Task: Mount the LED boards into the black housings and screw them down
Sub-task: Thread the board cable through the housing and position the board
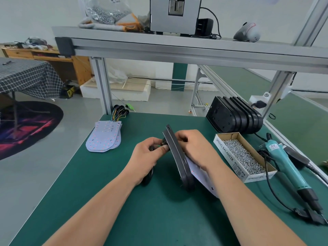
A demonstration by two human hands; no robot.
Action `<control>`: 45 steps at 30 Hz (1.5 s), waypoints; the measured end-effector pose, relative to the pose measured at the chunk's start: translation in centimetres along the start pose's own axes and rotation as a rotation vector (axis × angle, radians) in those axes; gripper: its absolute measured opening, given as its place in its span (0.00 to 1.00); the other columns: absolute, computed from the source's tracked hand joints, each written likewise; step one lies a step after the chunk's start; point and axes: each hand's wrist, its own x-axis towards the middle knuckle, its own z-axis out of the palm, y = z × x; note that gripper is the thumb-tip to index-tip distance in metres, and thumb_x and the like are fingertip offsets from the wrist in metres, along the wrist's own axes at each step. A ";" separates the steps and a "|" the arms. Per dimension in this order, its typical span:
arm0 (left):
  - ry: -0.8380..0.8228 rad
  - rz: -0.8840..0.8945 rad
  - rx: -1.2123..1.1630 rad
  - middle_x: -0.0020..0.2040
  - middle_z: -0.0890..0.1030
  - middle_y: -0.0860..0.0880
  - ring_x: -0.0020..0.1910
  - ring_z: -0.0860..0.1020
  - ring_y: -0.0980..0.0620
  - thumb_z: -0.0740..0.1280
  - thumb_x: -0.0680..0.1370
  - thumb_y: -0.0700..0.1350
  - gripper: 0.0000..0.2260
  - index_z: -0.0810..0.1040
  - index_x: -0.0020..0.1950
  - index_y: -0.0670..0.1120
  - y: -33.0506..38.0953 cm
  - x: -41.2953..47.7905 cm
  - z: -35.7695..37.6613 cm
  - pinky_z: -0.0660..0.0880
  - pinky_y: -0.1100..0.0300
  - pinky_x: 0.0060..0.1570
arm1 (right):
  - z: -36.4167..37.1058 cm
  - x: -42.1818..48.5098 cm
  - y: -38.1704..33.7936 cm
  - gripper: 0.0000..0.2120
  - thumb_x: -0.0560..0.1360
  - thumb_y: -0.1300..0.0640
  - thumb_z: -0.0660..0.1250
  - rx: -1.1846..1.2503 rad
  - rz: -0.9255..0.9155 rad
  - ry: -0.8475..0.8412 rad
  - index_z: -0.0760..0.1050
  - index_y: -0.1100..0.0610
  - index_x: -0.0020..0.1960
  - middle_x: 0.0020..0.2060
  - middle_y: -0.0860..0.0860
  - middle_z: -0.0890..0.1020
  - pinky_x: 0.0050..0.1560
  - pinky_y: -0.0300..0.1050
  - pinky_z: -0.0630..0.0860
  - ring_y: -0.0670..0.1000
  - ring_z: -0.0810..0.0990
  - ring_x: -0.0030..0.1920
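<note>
- A stack of LED boards (104,137) lies flat on the green mat (124,201), well to the left of the left fingers. Coloured wires (118,113) run off its far end.
- The left hand (147,157) has thumb and fingers closed in a pinch on a small black part (163,143), held against the housing's left face.
- Between the two sets of fingers, the black housing (178,160) stands on edge, tilted, with its rounded lower end on the mat.
- The right hand (194,148) is curled round the housing's far side, with its fingertips at the upper edge. An LED board (201,174) shows just under this wrist, behind the housing.
- Near the right fingers, on their right, is an open box of screws (243,157). Beyond it stands a row of black housings (234,118). Farthest right, a teal electric screwdriver (287,166) lies on the mat.
</note>
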 end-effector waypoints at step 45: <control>0.064 -0.016 0.131 0.35 0.79 0.54 0.28 0.74 0.53 0.69 0.79 0.45 0.10 0.82 0.52 0.61 -0.6 0.4 -0.4 0.73 0.57 0.38 | -1.5 0.3 1.1 0.06 0.81 0.51 0.64 -0.179 -0.073 0.204 0.73 0.53 0.48 0.40 0.52 0.79 0.43 0.43 0.70 0.55 0.75 0.44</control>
